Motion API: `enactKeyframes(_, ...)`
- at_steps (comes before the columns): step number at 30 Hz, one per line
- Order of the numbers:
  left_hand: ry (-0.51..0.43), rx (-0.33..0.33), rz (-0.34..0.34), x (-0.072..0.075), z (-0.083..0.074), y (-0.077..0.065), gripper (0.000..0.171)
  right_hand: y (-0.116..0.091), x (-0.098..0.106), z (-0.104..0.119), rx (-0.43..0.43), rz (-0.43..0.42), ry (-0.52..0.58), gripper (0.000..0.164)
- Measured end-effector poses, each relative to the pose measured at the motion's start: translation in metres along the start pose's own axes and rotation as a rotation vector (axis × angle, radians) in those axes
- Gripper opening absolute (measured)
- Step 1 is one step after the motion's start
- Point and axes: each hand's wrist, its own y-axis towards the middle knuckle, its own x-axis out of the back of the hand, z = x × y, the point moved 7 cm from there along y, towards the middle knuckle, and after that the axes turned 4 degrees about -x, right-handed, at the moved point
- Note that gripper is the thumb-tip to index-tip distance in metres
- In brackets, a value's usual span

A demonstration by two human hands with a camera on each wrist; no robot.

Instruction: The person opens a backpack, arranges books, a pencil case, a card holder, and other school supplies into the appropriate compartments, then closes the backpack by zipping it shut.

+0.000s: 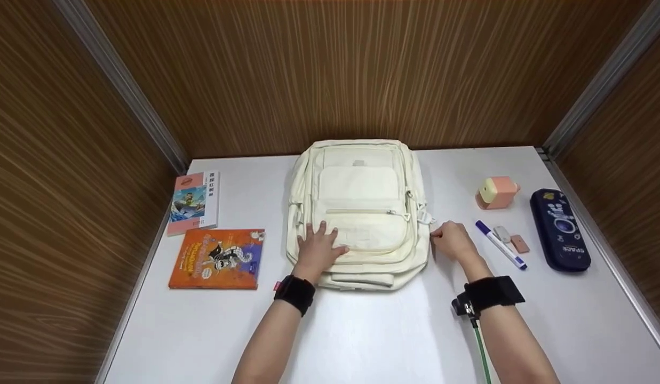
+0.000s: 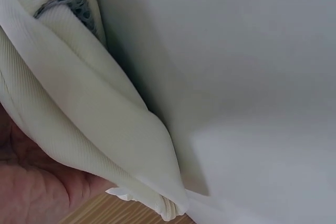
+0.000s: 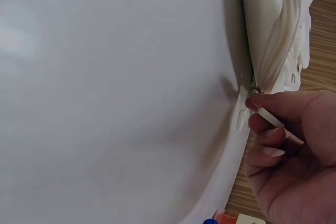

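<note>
A cream backpack (image 1: 359,184) lies on its back on the white table, front pockets facing up. My left hand (image 1: 318,250) rests on its lower left front with fingers spread. The left wrist view shows the palm of that hand (image 2: 37,187) against the bag's ribbed fabric (image 2: 100,114). At the bag's right side, my right hand (image 1: 452,241) is bent inward. Between thumb and forefinger it pinches a white zipper pull (image 3: 270,117), seen in the right wrist view. A buckle strap (image 1: 426,217) hangs just above that hand.
On the left lie an orange book (image 1: 217,258) and a pink-and-white book (image 1: 193,202). To the right are a pink pencil sharpener (image 1: 498,193), a purple marker (image 1: 500,244), two small erasers (image 1: 519,244) and a navy pencil case (image 1: 561,230). Wood-grain panels (image 1: 356,69) wall the table.
</note>
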Motion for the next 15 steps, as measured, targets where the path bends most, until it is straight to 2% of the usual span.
enactKeyframes(8,-0.015,0.000,-0.017,0.001,-0.001,0.000,0.067,-0.034,0.001,0.014,0.061,0.039,-0.030,0.017)
enactKeyframes(15,-0.035,0.002,-0.037,0.000,-0.001,0.000,0.067,-0.058,0.002,0.025,0.095,0.079,0.038,0.012)
